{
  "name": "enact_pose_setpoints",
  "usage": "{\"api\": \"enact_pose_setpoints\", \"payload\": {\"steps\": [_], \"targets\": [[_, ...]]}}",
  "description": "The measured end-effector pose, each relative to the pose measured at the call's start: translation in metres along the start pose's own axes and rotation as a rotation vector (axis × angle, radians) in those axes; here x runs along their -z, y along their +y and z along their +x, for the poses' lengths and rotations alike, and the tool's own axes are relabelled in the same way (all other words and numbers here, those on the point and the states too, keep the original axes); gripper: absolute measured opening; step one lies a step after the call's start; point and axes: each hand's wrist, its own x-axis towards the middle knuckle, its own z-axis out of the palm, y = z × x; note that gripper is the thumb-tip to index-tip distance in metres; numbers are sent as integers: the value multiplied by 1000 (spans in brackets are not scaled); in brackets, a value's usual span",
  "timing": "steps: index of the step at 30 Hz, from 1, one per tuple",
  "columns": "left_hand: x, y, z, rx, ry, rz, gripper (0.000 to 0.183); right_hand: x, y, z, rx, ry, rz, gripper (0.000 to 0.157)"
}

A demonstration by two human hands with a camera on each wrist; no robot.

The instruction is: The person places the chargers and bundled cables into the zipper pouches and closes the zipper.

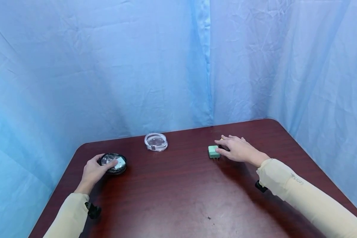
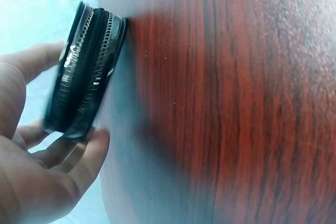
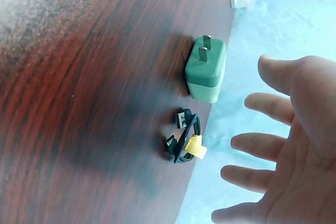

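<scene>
My left hand grips a round black zip case with a clear lid, thumb on the lid and fingers under it. Through the lid a pale label or item shows in the head view. Over the table's right side, my right hand hovers palm down with fingers spread, holding nothing. Beside its thumb stands a green two-prong charger plug, prongs toward the person. A short black USB cable, bundled with a yellow tie, lies next to the plug, mostly hidden under the hand in the head view.
A coiled white cable in clear plastic lies near the back edge of the dark red wooden table. Pale blue curtains hang close behind the table and along its sides.
</scene>
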Motion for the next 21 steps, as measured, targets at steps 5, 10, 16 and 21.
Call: {"api": "enact_pose_setpoints", "payload": {"steps": [5, 10, 16, 21], "targets": [[0, -5, -2, -63, 15, 27, 86, -3, 2, 2, 23, 5, 2, 48], [-3, -6, -1, -186, 88, 108, 73, -7, 4, 3, 64, 39, -14, 38], [-12, 6, -5, -388, 188, 232, 59, -10, 4, 4, 95, 42, -27, 33], [-21, 14, -7, -447, 146, 320, 57, -11, 3, 4, 94, 50, -38, 32]]}}
